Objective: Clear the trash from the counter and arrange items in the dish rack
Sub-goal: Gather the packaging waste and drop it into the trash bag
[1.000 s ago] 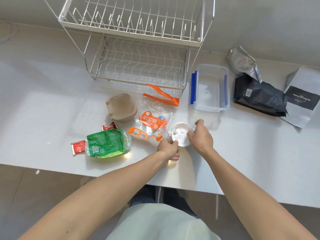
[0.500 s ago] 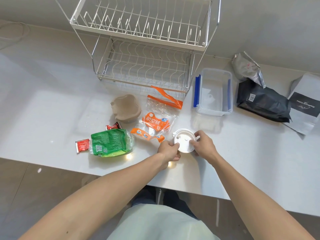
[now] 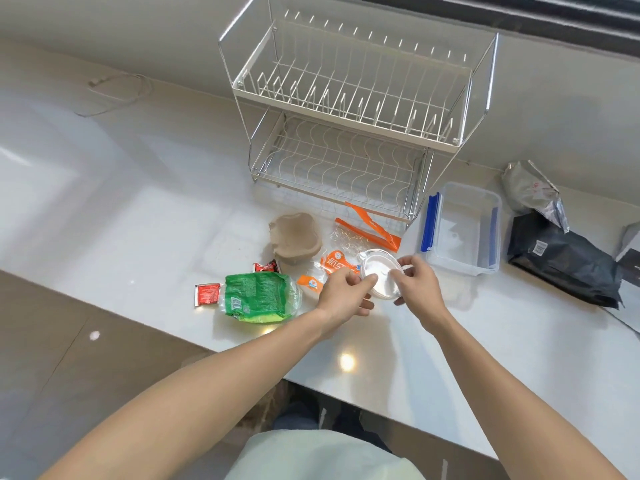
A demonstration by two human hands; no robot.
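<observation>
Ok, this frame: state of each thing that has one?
round clear lid: tilted, held by both hands
left hand: pinching lid edge
right hand: gripping lid's other edge
dish rack: both tiers bare
rectangular container: open, upright
green wrapper: crumpled, lying flat
zip bag: on counter

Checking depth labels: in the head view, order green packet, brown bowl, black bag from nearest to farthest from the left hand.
From the left hand:
1. green packet, just to its left on the counter.
2. brown bowl, behind it and left, before the rack.
3. black bag, far right, past the clear container.
</observation>
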